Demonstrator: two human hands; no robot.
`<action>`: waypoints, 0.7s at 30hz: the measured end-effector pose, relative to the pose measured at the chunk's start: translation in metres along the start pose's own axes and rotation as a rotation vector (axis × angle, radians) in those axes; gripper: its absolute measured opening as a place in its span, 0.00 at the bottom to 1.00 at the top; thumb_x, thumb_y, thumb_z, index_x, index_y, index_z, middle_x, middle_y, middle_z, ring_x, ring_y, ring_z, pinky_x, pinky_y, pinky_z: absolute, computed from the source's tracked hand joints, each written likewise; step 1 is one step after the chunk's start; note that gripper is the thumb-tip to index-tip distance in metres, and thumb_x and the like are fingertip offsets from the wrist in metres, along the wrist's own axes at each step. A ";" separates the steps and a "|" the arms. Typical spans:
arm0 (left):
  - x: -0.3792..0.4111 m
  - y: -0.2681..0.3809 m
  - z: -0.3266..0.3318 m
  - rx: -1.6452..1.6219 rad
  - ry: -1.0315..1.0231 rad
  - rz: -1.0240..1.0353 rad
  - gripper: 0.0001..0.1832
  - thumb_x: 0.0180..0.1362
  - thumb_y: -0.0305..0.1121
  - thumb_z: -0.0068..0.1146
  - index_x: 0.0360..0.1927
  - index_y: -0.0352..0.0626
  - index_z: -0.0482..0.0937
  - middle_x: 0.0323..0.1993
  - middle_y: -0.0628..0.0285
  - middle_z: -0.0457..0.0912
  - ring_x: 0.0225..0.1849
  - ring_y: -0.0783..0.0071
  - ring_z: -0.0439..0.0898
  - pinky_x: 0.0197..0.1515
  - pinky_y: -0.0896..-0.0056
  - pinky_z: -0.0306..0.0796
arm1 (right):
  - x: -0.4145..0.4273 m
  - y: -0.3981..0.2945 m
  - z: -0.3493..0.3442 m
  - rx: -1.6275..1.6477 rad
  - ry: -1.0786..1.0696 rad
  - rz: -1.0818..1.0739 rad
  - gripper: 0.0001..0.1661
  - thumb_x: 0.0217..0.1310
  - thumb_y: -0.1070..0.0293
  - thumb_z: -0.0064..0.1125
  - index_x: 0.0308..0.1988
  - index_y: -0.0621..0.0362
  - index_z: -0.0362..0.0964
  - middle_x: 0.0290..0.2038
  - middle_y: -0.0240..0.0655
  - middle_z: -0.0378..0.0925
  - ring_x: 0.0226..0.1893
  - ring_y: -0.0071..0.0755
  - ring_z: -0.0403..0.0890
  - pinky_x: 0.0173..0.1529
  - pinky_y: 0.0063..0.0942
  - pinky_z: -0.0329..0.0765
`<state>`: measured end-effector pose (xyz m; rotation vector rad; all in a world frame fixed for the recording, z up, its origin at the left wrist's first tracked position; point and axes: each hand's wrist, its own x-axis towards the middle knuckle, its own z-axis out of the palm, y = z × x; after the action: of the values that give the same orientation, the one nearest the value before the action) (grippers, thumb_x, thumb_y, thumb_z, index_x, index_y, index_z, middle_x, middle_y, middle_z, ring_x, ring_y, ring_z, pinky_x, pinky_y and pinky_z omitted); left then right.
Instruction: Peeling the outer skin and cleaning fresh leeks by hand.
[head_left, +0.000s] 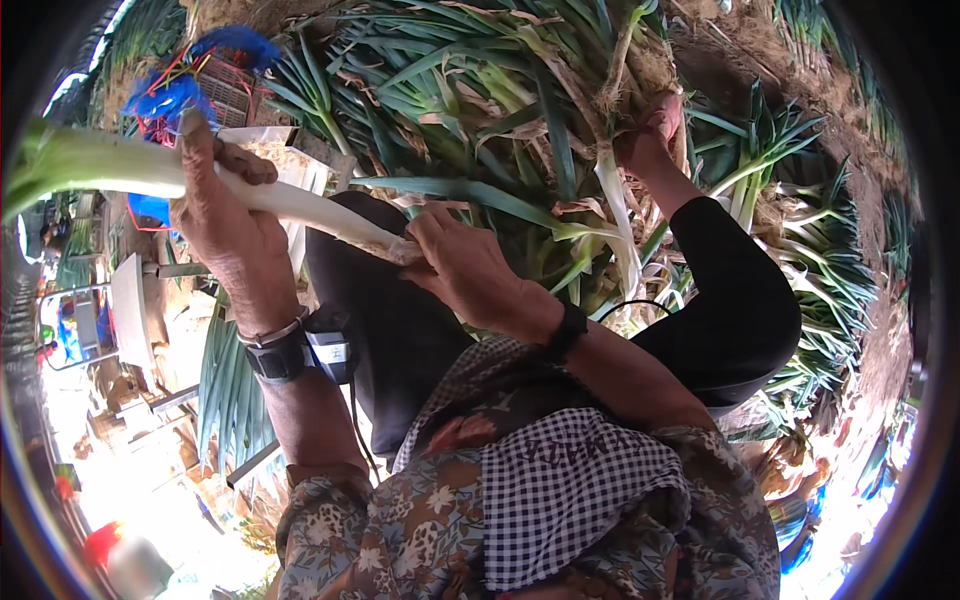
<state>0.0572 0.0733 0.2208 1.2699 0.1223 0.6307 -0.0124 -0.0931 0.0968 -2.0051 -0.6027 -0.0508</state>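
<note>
A thick leek (300, 206) with a white shank slants across the view, its green part at the left edge. My left hand (229, 217) is closed around the upper shank, with the thumb pointing up. At the root end, my right hand (476, 274) pinches the leek's tip between thumb and fingers; the fingertips are partly hidden. Beyond my hands lies a large heap of leeks (450, 90) with dry outer leaves. One leek with a pale shank (619, 217) stands out of it near my bare foot.
My foot (660, 135) rests among the leeks. More leeks (825, 277) lie in rows at right. At upper left are blue plastic bags (169, 94) and a crate (225, 94). A pale board (131, 311) and metal bars (255, 461) are at left.
</note>
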 end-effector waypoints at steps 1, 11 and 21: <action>-0.002 -0.002 0.002 0.046 -0.003 0.008 0.16 0.57 0.40 0.64 0.25 0.42 0.72 0.17 0.67 0.68 0.16 0.78 0.67 0.21 0.75 0.63 | -0.001 0.001 0.001 0.002 -0.003 0.001 0.25 0.48 0.71 0.68 0.41 0.61 0.61 0.39 0.43 0.68 0.37 0.53 0.77 0.39 0.43 0.73; 0.010 -0.019 -0.002 0.257 0.000 0.133 0.21 0.57 0.45 0.63 0.20 0.40 0.71 0.14 0.64 0.70 0.15 0.76 0.70 0.20 0.74 0.65 | 0.003 -0.001 0.007 0.005 -0.012 -0.100 0.19 0.50 0.69 0.66 0.38 0.59 0.63 0.36 0.40 0.69 0.32 0.48 0.77 0.32 0.39 0.73; 0.033 -0.034 -0.009 0.303 0.025 0.096 0.15 0.54 0.37 0.66 0.24 0.40 0.72 0.16 0.66 0.69 0.15 0.74 0.71 0.19 0.71 0.66 | -0.010 -0.010 0.019 -0.321 -0.015 -0.263 0.11 0.54 0.69 0.58 0.36 0.60 0.66 0.31 0.35 0.67 0.27 0.36 0.77 0.25 0.32 0.74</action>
<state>0.0932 0.0918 0.1951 1.5674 0.1837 0.7300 -0.0291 -0.0769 0.0922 -2.2208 -0.9126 -0.3086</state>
